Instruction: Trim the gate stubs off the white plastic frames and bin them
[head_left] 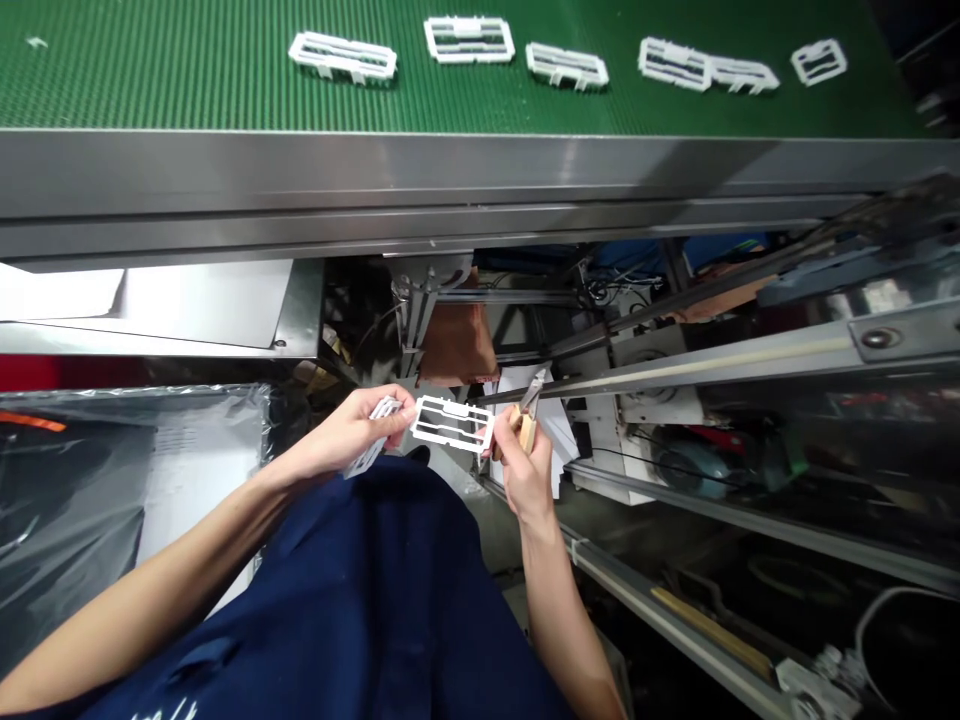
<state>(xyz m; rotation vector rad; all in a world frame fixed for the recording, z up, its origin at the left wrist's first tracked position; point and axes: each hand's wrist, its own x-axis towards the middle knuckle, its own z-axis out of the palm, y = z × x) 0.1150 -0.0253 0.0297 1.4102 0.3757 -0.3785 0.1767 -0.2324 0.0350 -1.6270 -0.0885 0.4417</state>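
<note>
A white plastic frame [452, 409] with long slots is held level in front of my body, its left end by my left hand [367, 425]. Tucked in that same hand are more white frames [367, 457], stacked and pointing down to the left. My right hand [525, 470] is closed around side cutters [528, 430] with yellow handles, their metal jaws pointing up and away. The fingers of this hand also meet the right end of the slotted frame.
Several white frames [469, 40] lie on a green ribbed conveyor belt [187, 70] behind a metal rail [375, 165]. At left are white sheets [202, 300] on a metal table and a plastic-covered surface [75, 500]. Metal bars [720, 355] run along the right.
</note>
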